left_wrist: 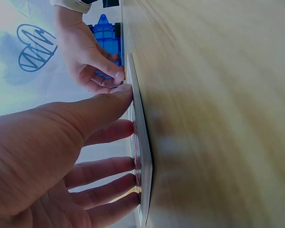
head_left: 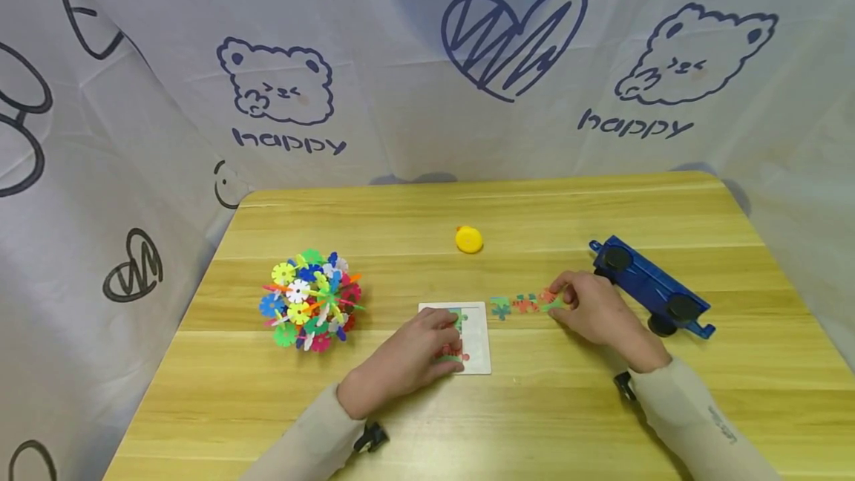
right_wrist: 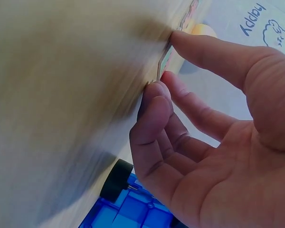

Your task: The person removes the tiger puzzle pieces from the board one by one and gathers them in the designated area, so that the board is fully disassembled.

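The person's left hand [head_left: 414, 351] rests over the left part of a pale puzzle board [head_left: 476, 340], its fingers [left_wrist: 102, 168] apart and their tips set down along the surface, the thumb near the closer edge. Spread like this, the touch probably serves to keep the thin board from sliding and the fitted pieces [head_left: 455, 353] from lifting out of place; the board's right side is bare and uncovered.

The right hand [head_left: 594, 306] works between two and three o'clock from the board, its thumb and forefinger clamped on the edges of a puzzle piece [head_left: 548, 295]. The piece is flat and thin, so an edge grip seems the natural way to get hold of it; in the right wrist view it looks slightly tilted, though whether it is fully clear of the worktop [head_left: 534, 414] cannot be told. The other fingers curl inward, perhaps to stay out of the way.

More loose pieces [head_left: 525, 303] lie at two o'clock from the board, just beside it, within easy reach of both hands.

A yellow toy [head_left: 470, 240] sits at twelve o'clock, a flower-disc ball [head_left: 312, 301] between nine and ten, and a blue toy vehicle [head_left: 651, 284] beyond the right hand, seemingly set aside.
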Available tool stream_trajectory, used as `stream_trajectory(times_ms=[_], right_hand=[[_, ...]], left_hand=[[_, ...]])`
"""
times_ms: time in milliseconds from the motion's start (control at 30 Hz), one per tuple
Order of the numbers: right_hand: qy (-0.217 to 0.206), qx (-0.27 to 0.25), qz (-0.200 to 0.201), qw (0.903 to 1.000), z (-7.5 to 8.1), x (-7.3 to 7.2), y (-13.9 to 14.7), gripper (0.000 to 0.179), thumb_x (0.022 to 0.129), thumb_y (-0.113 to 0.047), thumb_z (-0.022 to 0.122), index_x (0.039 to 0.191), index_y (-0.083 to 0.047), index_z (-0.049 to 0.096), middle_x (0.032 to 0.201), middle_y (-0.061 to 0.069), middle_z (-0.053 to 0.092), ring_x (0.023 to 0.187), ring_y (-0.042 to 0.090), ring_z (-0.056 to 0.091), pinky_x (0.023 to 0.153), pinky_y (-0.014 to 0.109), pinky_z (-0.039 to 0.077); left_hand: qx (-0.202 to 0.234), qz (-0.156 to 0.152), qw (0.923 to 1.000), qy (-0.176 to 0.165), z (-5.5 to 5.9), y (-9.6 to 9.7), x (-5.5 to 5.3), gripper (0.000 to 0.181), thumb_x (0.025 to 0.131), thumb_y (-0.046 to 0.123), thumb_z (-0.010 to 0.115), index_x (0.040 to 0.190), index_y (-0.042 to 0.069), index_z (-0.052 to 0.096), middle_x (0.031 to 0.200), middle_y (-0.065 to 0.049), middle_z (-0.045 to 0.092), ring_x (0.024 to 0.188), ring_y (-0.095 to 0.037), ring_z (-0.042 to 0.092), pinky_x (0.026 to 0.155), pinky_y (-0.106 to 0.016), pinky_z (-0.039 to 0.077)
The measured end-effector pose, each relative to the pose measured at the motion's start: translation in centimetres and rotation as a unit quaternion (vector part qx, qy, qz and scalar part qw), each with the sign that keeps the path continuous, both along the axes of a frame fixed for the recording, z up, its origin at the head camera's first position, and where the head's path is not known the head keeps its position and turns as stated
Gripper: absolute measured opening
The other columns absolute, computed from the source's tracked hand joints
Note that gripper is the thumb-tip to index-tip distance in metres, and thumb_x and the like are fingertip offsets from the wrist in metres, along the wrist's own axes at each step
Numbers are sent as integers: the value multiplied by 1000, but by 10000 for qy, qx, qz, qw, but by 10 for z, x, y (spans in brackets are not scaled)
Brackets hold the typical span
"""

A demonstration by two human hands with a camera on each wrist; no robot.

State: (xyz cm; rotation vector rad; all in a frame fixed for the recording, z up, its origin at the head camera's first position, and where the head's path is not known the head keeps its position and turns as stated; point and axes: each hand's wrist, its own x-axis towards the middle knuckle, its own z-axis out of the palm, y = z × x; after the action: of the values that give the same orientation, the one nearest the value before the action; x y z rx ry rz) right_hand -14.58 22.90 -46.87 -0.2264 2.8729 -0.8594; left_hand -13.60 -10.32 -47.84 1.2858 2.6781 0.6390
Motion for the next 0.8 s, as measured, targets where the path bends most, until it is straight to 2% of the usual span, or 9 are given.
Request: stream_trajectory(times_ms=[200,500,633,800], right_hand=[[27,-55,12,10000,-1,0,0,27,94,-13,86,115,-2,74,88,6,62,75,17,52,71,33,45],[353,-333,10,9988,6,-2,-13,30,94,-14,86,118,-1,74,89,6,68,75,15,54,69,27,44],[156,-434,143,9988,8,-3,-19,30,94,-15,86,119,-2,74,91,6,67,77,15,55,71,27,45],[-49,-461,242,9986,11,-2,-26,28,95,-15,84,118,-4,74,91,6,65,78,16,53,72,29,46]], left_hand=[[9,6,10000,-90,0,0,0,16,98,28,85,99,15,77,137,-12,72,139,-32,62,121,-46,53],[-87,-3,9997,-229,1,0,-2,13,99,29,83,101,17,78,141,-13,70,144,-33,60,124,-48,50],[-323,-5,9992,-230,5,-4,-1,18,101,33,81,110,18,81,144,-11,68,144,-31,60,122,-47,52],[-549,-89,9981,-249,11,-10,-1,37,98,35,83,132,19,81,144,-11,66,138,-29,60,118,-45,54]])
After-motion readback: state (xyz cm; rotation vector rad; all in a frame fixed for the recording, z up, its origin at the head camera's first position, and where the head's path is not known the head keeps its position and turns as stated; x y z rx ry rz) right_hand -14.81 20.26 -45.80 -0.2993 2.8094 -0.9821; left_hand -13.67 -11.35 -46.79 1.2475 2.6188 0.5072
